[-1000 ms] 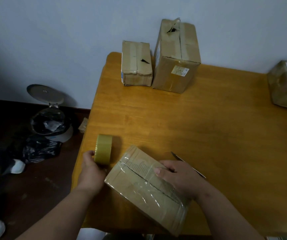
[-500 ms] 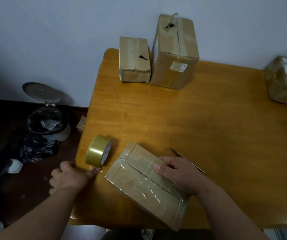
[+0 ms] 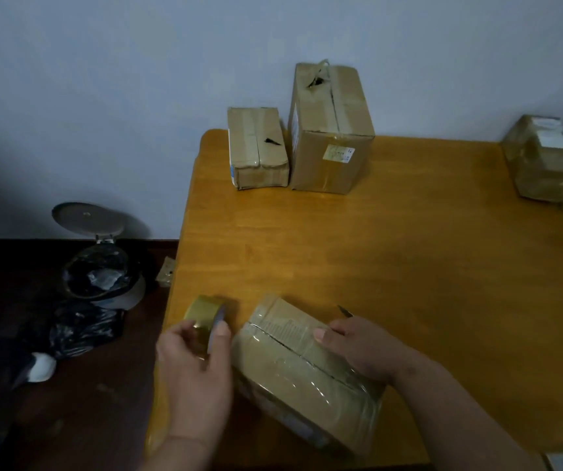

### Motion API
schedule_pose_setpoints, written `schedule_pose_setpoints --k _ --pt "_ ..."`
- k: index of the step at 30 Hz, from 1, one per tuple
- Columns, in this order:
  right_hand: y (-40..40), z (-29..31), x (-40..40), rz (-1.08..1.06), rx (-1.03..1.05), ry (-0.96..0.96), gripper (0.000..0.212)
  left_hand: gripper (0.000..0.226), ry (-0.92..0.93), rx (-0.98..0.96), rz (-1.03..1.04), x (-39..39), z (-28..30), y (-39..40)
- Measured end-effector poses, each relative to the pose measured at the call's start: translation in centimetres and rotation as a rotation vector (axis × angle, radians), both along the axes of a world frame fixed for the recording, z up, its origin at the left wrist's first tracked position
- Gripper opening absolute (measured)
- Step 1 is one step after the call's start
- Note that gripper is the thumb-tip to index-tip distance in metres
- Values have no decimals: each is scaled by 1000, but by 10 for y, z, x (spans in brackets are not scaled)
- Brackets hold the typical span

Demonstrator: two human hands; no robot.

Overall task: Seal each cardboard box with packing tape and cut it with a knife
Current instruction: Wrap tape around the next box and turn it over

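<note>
left hand (image 3: 194,365) pinches the gold-brown roll of packing tape (image 3: 205,317) beside the flat cardboard box (image 3: 307,372) at the table's near edge, right hand (image 3: 358,348) pressing it flat – taping step starting; next, find the tape's free end.

The right hand (image 3: 358,348) is covering most of the knife (image 3: 345,311), so only its tip is showing, the left hand (image 3: 198,365) is hiding the near part of the tape roll (image 3: 205,317), and the wrapped boxes (image 3: 545,161) are being cut off by the right edge.
</note>
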State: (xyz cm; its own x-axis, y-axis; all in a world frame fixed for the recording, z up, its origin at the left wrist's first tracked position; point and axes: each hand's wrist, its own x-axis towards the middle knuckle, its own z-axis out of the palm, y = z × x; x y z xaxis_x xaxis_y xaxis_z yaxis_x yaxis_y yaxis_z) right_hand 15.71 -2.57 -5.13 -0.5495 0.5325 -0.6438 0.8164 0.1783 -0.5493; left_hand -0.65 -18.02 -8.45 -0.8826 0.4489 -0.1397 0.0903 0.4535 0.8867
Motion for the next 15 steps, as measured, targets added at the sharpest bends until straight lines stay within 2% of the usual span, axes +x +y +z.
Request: schedule_pose_setpoints --k 1,3,7,10,12,15 --pt "-4 -2 2 -3 56 0 47 45 -51 11 -48 13 4 1" --pt "-14 -8 8 -38 171 -7 45 60 -125 34 -185 29 6 9" --pt "-23 -13 15 -174 217 -31 47 92 -199 23 -501 28 14 42" --pt "-26 -16 8 -178 324 -13 72 101 -109 -75 -677 28 11 62" --pt "-33 -20 -1 -238 285 118 76 101 -93 -37 -665 32 2 66" --pt "-31 -24 -2 -421 94 261 70 105 -285 53 -560 31 -7 69"
